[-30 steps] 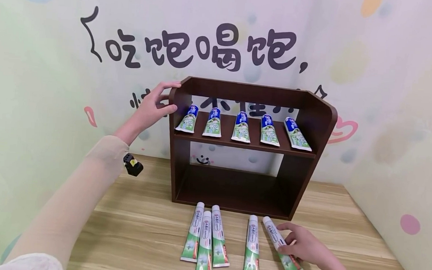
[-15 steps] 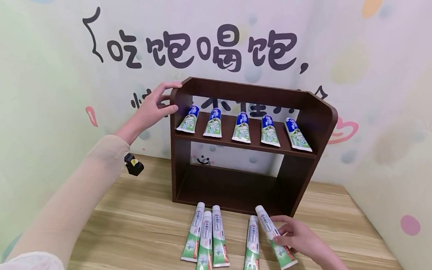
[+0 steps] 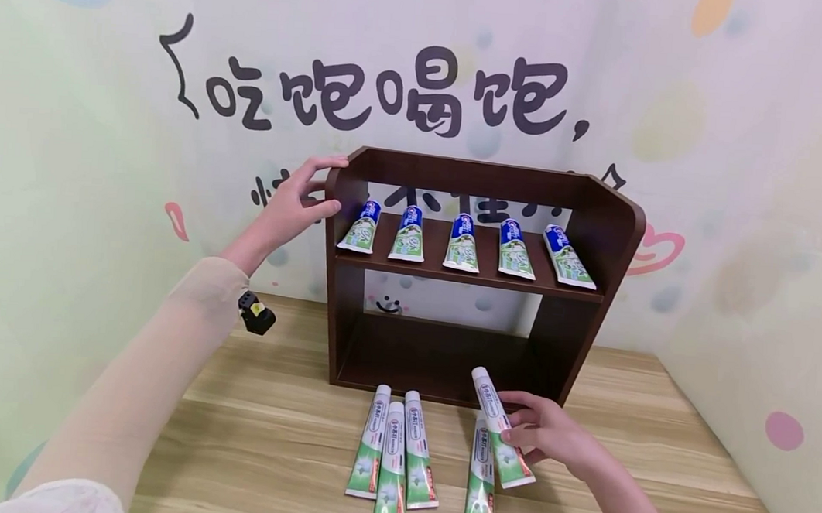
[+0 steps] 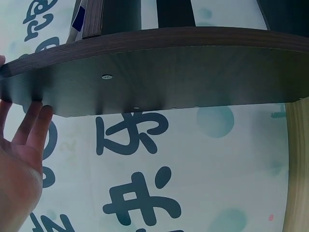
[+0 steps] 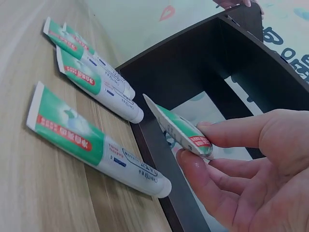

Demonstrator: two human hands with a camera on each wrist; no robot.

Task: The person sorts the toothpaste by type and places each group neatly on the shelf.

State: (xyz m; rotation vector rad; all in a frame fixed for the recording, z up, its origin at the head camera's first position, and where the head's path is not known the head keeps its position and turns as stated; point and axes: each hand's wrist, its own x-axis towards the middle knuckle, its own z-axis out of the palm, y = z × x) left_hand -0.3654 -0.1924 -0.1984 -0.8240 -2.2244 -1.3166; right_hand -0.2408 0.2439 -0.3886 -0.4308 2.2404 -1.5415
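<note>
My right hand [image 3: 548, 430] pinches a white and green toothpaste tube [image 3: 496, 424] between thumb and fingers, cap end up and towards the shelf's lower level. In the right wrist view this tube [image 5: 181, 128] shows its flat crimped end, off the tabletop. Below it in the head view lies another tube [image 3: 480, 485], partly covered. My left hand [image 3: 291, 208] holds the left side panel of the dark brown two-level shelf [image 3: 466, 271], with fingertips on the panel [image 4: 159, 72] in the left wrist view.
Three similar tubes [image 3: 393, 472] lie together on the wooden table [image 3: 248, 434] before the shelf. Several blue and green toothpaste tubes [image 3: 462, 244] stand spaced along the upper level. A printed wall [image 3: 715, 303] closes the back and sides.
My right hand has raised its toothpaste tube from the table and carried it left and towards the shelf, now over the neighbouring tube. The left hand stays on the shelf.
</note>
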